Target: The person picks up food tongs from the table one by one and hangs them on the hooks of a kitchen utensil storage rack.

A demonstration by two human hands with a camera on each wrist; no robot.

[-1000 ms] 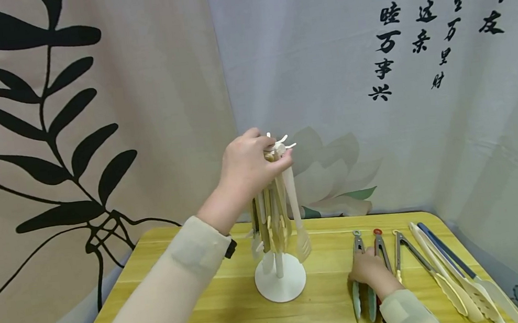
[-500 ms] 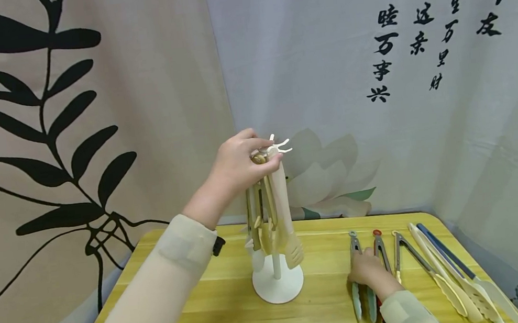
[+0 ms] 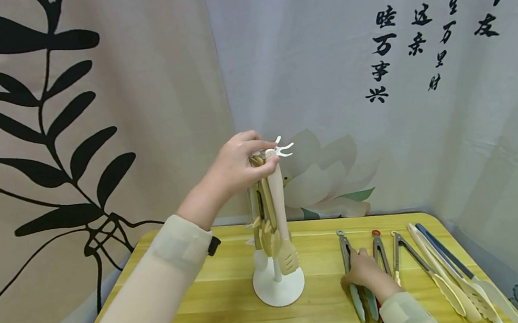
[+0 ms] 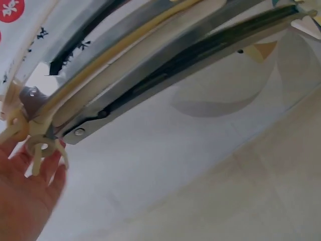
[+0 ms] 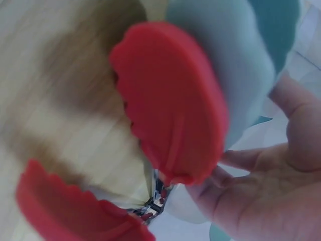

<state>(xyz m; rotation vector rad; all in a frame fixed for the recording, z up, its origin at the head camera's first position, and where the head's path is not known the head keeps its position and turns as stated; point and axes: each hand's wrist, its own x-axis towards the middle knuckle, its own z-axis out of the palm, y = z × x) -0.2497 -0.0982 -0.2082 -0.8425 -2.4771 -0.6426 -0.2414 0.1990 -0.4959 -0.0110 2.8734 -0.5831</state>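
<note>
My left hand [image 3: 242, 158] grips the top of a white utensil rack [image 3: 279, 288], with a few bare hooks [image 3: 283, 149] poking out past its fingers. Several utensils hang from it, including a cream slotted turner [image 3: 288, 257] facing front. In the left wrist view the left hand [image 4: 27, 196] is below the hooks, beside metal-armed tongs [image 4: 90, 123]. Over on the right of the table, my right hand [image 3: 369, 275] holds tongs with teal tips [image 3: 357, 304]. In the right wrist view those teal tongs [image 5: 225, 65] are partly behind the red tips [image 5: 170, 100] of another pair.
Beside the right hand lie the red-ended tongs [image 3: 378, 246] and cream-tipped tongs [image 3: 407, 243]. Farther right are cream utensils [image 3: 455, 272] and a blue-handled utensil [image 3: 448, 252]. All lie on a yellow wooden table [image 3: 217, 303], with a printed curtain [image 3: 168, 113] behind.
The rack has turned, bringing the slotted turner from its right side round to the front. My left hand has shifted slightly left. The right hand has moved the teal tongs' top end left.
</note>
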